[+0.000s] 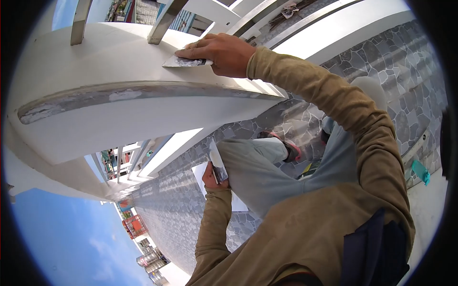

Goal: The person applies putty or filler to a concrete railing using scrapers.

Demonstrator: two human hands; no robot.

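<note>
My right hand (229,53) is closed around a putty knife (193,62) and presses its wide blade to the white curved wall (124,62), near the foot of a metal post. Grey-white smears mark this blade. Lower down, in front of my bent knee, my left hand (213,177) grips a second putty knife (218,164), whose blade also carries greyish paste. Behind that hand is a flat white sheet (239,203). Along the wall's curved edge runs a grey strip (86,97) with rough white patches on it.
Metal posts (164,24) rise from the wall. Grey stone-patterned paving (167,205) lies below, with my shoe (292,151) on it. A teal scrap (420,172) sits at the far right. Metal tanks (150,260) and a red frame (135,226) stand in the distance.
</note>
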